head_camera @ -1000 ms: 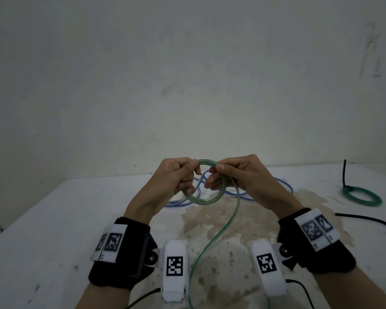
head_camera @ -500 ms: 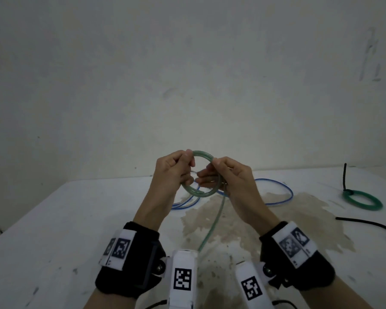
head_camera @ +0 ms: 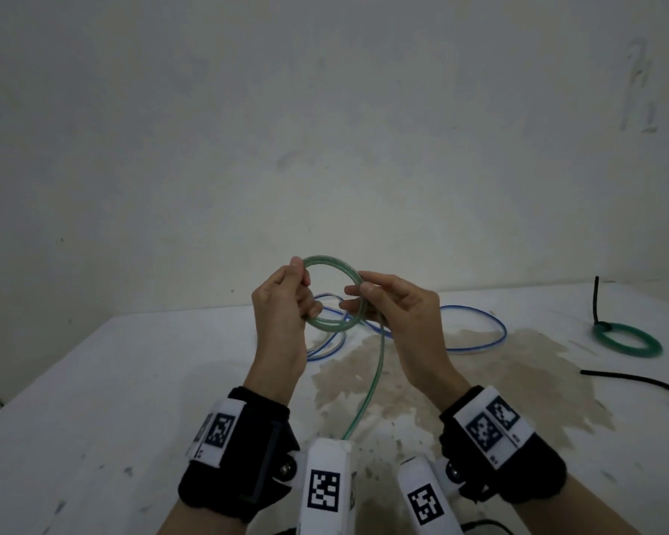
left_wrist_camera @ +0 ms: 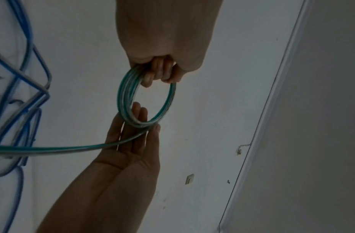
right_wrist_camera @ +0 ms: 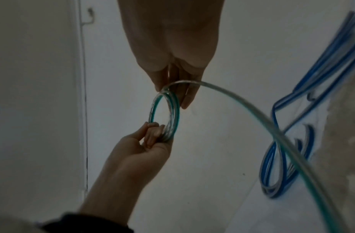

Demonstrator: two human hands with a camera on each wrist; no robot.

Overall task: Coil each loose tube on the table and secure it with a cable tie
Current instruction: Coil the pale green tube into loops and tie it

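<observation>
A green-striped clear tube (head_camera: 327, 260) is wound into a small coil of several turns and held up above the table (head_camera: 93, 380). My left hand (head_camera: 304, 291) grips the coil's left side with curled fingers, seen close in the left wrist view (left_wrist_camera: 158, 74). My right hand (head_camera: 358, 299) pinches the coil's right side between its thumb and nearly straight fingers (right_wrist_camera: 184, 100). The tube's loose tail (head_camera: 371, 380) drops from the right hand toward me between my wrists. A loose blue-striped tube (head_camera: 495, 326) lies on the table behind the hands.
At the far right lies a green coil (head_camera: 626, 341) bound with a black cable tie (head_camera: 595, 299). A loose black cable tie (head_camera: 634, 380) lies nearer me. A brown stain (head_camera: 479, 361) covers the table's middle. A bare wall stands close behind the table.
Both hands have risen with the coil. My right hand slid from the coil's top to its right side and its fingers straightened. The tail swung to the right.
</observation>
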